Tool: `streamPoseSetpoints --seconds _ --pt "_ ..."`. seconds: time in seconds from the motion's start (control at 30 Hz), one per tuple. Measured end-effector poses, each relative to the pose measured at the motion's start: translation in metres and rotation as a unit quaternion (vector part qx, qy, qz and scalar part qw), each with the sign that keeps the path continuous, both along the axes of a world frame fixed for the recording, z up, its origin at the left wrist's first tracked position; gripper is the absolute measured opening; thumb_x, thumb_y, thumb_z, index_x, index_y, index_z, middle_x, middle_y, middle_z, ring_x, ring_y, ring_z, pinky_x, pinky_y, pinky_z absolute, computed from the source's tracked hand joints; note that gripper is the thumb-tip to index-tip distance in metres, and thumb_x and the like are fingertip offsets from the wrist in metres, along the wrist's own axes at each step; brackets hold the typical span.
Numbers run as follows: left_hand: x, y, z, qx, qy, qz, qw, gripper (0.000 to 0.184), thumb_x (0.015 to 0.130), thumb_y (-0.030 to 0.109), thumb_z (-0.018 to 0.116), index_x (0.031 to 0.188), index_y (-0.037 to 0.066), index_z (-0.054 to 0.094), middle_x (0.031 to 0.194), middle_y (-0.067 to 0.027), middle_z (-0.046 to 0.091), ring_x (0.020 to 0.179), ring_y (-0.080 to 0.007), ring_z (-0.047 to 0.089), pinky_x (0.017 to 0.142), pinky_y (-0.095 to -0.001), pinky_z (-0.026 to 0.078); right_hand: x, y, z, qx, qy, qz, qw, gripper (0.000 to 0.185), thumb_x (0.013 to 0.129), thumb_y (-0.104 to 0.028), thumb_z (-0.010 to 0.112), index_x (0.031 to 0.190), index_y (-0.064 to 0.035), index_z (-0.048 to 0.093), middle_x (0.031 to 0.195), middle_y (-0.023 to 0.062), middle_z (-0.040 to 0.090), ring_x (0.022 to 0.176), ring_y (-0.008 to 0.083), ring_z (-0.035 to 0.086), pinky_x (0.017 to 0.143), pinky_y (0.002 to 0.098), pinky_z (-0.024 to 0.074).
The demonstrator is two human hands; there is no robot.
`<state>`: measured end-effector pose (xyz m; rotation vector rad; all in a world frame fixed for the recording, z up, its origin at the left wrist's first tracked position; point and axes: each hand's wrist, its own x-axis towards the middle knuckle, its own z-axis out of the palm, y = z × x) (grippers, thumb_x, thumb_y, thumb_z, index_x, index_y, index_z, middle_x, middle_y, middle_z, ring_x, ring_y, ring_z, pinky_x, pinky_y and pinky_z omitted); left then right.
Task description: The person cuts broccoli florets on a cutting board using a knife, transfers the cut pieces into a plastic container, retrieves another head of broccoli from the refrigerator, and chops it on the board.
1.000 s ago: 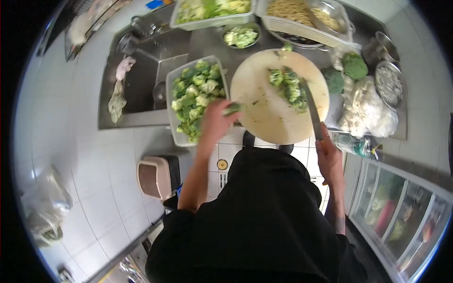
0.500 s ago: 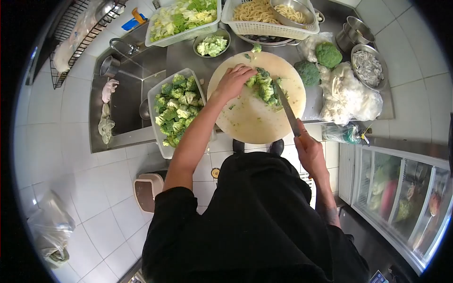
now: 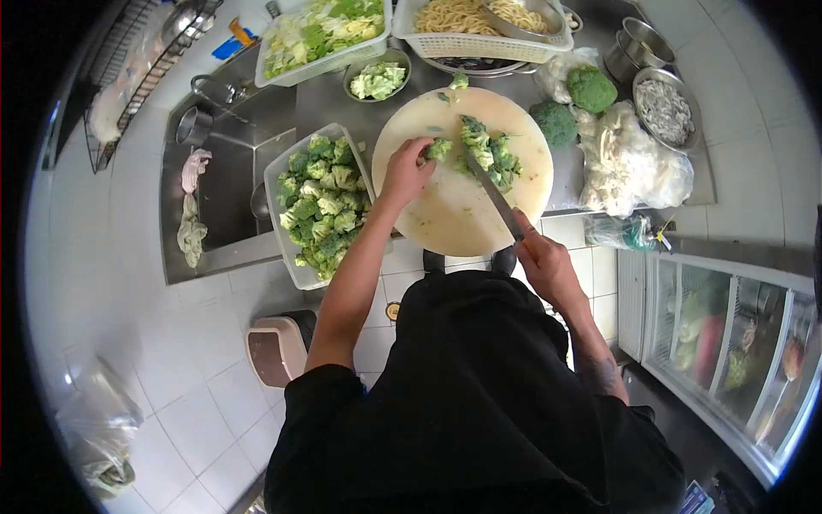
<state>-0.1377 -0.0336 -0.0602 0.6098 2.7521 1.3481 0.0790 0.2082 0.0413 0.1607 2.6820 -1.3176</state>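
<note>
A round cutting board [image 3: 428,227] lies on the counter in front of me. On its left part, my left hand [image 3: 408,171] is closed on a small broccoli floret [image 3: 438,149]. My right hand [image 3: 548,267] grips the handle of a kitchen knife [image 3: 497,199] at the board's lower right edge. The blade points up and left, its tip beside a cluster of cut broccoli [image 3: 491,154]. Another small broccoli piece [image 3: 460,81] sits at the board's far edge. Left of the board stands a clear bin [image 3: 291,257] filled with broccoli florets [image 3: 321,201].
Behind the board are a bowl of chopped greens [image 3: 378,80], a lettuce bin [image 3: 321,62] and a noodle basket [image 3: 479,44]. Whole broccoli heads [image 3: 592,89] and a plastic bag [image 3: 629,167] lie right. A sink [image 3: 224,193] is left; a glass-door fridge [image 3: 728,343] stands lower right.
My left hand has drawn back left from the broccoli cluster, a floret now in its fingers. The knife has shifted slightly left and down with my right hand.
</note>
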Motion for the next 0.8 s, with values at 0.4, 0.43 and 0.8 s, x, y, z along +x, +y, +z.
streamPoseSetpoints --seconds 0.4,0.43,0.8 --pt "0.103 -0.001 -0.003 0.356 -0.366 0.254 0.821 0.017 0.091 0.000 0.071 0.102 -0.011 0.065 0.092 -0.0169 0.070 0.076 -0.0241 0.074 0.069 -0.0312 0.064 -0.003 -0.020 -0.023 0.000 0.039 0.062 0.997 0.061 0.097 -0.011 0.060 0.155 -0.0194 0.043 0.082 0.0239 0.065 0.076 0.0445 0.067 0.073 0.0515 0.0538" --pt "0.103 0.001 -0.005 0.360 -0.366 0.255 0.819 0.017 0.091 0.000 0.071 0.102 -0.011 0.065 0.092 -0.0169 0.070 0.076 -0.0241 0.074 0.069 -0.0312 0.064 -0.004 -0.023 -0.028 0.015 0.043 0.078 0.996 0.062 0.098 -0.012 0.060 0.156 -0.0199 0.041 0.082 0.0235 0.064 0.076 0.0448 0.067 0.072 0.0524 0.0544" --pt "0.110 0.008 -0.005 0.352 -0.330 0.280 0.830 0.008 0.090 -0.004 0.068 0.092 -0.010 0.063 0.086 -0.0138 0.066 0.071 -0.0217 0.071 0.065 -0.0308 0.064 -0.020 -0.048 -0.033 0.100 0.071 0.092 0.988 0.060 0.102 -0.017 0.055 0.159 -0.0231 0.034 0.080 0.0217 0.060 0.066 0.0445 0.065 0.063 0.0549 0.0555"
